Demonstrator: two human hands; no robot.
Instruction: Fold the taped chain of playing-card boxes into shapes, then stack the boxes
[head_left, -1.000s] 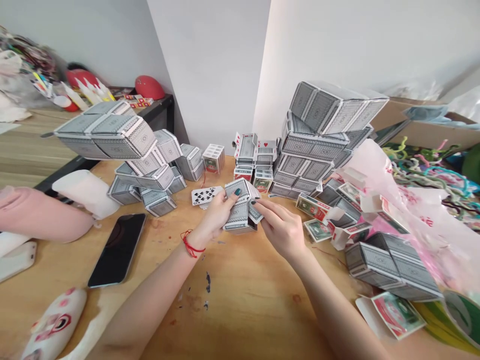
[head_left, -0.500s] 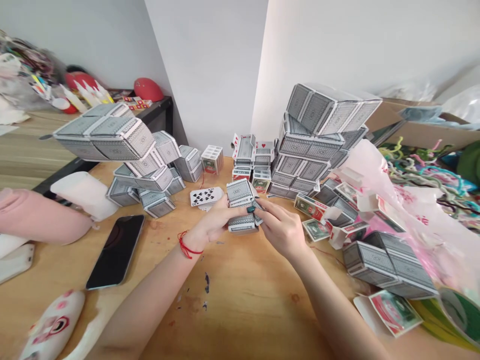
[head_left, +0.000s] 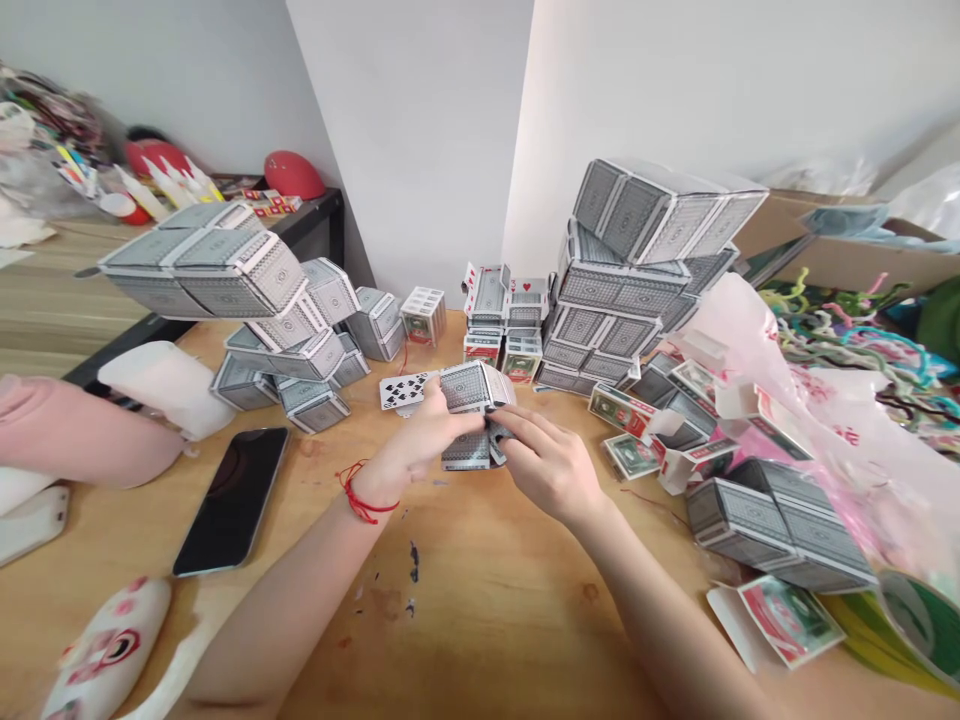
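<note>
Between my hands is a block made of playing cards (head_left: 466, 385), grey patterned backs outward. My left hand (head_left: 421, 432), with a red string bracelet (head_left: 367, 495) at the wrist, grips its left side with the thumb across the front. My right hand (head_left: 551, 460) is closed at its right edge, fingertips pressing where the cards fold; the exact pinch is partly hidden. Just behind my left hand lies a loose pile of cards (head_left: 403, 391) with a spade card face up.
Stacked card blocks rise at the left (head_left: 232, 270) and right (head_left: 630, 270). A black phone (head_left: 232, 500) and a pink bottle (head_left: 82, 425) lie at left. Opened card boxes (head_left: 634, 457), more card blocks (head_left: 780, 525) and a tape roll (head_left: 892, 630) sit at right.
The card block has shifted slightly left and turned, showing more of its right end. Both hands have moved a little left with it, still holding it.
</note>
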